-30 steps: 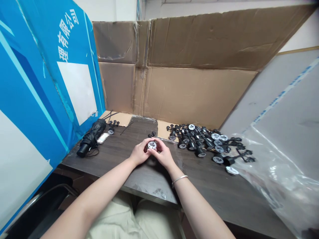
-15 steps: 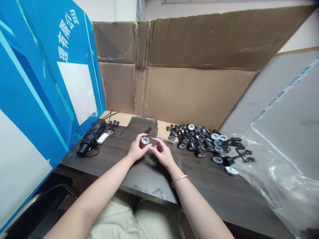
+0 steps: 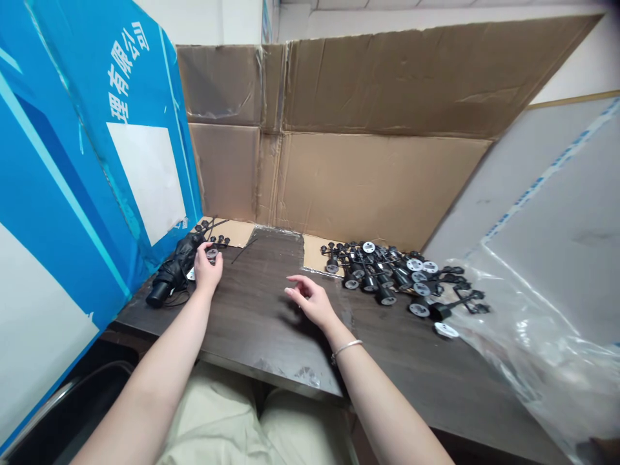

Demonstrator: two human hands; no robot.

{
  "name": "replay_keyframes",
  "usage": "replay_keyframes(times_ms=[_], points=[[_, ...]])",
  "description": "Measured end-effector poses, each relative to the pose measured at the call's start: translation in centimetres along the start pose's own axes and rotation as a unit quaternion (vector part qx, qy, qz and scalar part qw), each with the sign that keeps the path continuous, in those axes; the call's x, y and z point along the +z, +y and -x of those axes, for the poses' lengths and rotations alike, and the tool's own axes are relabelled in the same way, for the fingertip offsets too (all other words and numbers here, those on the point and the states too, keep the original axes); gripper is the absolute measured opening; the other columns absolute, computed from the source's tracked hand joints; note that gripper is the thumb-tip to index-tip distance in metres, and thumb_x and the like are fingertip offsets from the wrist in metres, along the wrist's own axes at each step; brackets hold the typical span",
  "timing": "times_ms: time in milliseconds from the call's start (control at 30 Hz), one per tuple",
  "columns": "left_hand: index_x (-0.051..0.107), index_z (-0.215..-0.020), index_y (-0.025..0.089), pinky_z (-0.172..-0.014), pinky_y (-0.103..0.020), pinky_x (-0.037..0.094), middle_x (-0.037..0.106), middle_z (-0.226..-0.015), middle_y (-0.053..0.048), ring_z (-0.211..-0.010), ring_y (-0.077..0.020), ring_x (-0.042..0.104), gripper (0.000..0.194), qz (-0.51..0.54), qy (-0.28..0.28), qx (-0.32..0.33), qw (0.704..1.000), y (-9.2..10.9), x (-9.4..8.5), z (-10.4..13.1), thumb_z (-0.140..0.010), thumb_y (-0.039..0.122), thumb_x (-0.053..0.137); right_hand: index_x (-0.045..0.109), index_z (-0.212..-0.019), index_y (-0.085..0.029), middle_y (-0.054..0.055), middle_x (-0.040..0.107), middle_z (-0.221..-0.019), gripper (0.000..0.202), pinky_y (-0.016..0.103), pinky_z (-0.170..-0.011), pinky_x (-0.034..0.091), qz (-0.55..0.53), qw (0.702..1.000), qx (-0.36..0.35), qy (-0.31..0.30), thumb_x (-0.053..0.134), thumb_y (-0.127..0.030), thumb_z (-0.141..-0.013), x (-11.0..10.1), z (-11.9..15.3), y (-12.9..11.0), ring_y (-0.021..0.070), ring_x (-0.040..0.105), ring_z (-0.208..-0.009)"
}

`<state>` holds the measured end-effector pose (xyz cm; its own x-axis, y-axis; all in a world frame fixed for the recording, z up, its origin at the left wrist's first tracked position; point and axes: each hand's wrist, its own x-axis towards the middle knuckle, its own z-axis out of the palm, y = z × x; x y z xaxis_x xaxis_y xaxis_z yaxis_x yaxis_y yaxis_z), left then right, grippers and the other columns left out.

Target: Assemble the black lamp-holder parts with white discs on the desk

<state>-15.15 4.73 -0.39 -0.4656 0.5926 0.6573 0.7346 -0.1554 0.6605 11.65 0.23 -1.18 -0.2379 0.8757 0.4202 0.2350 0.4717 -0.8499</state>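
My left hand (image 3: 207, 270) is at the left of the table, its fingers and thumb curled about a black part with a pale round end (image 3: 212, 254). A similar part lies close by, so which black knobs (image 3: 220, 241) belong to which is hard to tell. Over the middle of the table hovers my right hand (image 3: 312, 300), thumb and fingers apart, holding nothing. To its right lies a pile of black cylindrical parts (image 3: 386, 297) with pale round ends and thin knobbed stems.
A folded black umbrella (image 3: 167, 281) lies beside my left hand. Thin black rods (image 3: 245, 250) rest on the dark table (image 3: 256, 310). Cardboard (image 3: 378, 181) stands behind, a blue panel (image 3: 62, 161) at left. Clear plastic sheeting (image 3: 542, 349) and a white disc (image 3: 446, 330) are at right.
My left hand has carried the black part from the middle to the left, beside the similar part and the umbrella. My right hand has stayed near the middle, now apart from the left.
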Motion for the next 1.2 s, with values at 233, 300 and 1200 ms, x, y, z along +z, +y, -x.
replay_keyframes(times_ms=[233,300,1200], points=[[0.05,-0.109,0.021,-0.084,-0.038,0.043,0.053,-0.097,-0.011,-0.095,-0.0261,0.054,0.037,-0.134,-0.058,-0.045,0.988,-1.8,-0.6,-1.0,-0.073,0.016,0.05,0.063,-0.083,-0.017,-0.001,0.052,-0.057,0.028,0.025,-0.055,0.038,0.078,0.997,-0.001,-0.009,0.052,-0.041,-0.074,0.1,-0.1,0.0,0.0118,0.045,-0.053],[0.053,-0.108,0.022,-0.085,-0.04,0.042,0.052,-0.1,-0.012,-0.099,-0.0288,0.052,0.036,-0.153,-0.073,-0.051,0.984,-1.8,-0.4,-1.0,-0.072,0.019,0.053,0.063,-0.086,-0.017,-0.001,0.053,-0.057,0.029,0.025,-0.055,0.038,0.088,0.996,-0.001,-0.011,0.051,-0.04,-0.075,0.1,-0.1,0.1,0.0119,0.046,-0.053],[0.056,-0.086,0.016,-0.05,-0.022,0.046,0.056,-0.056,0.0,-0.052,-0.0131,0.056,0.034,0.125,-0.247,-0.046,0.96,0.2,-0.3,1.1,-0.077,0.046,0.043,0.064,-0.084,-0.018,0.001,0.062,-0.063,0.027,0.025,-0.057,0.04,0.156,0.984,0.026,-0.077,0.048,-0.039,-0.076,-0.2,0.0,0.2,0.0128,0.052,-0.056]])
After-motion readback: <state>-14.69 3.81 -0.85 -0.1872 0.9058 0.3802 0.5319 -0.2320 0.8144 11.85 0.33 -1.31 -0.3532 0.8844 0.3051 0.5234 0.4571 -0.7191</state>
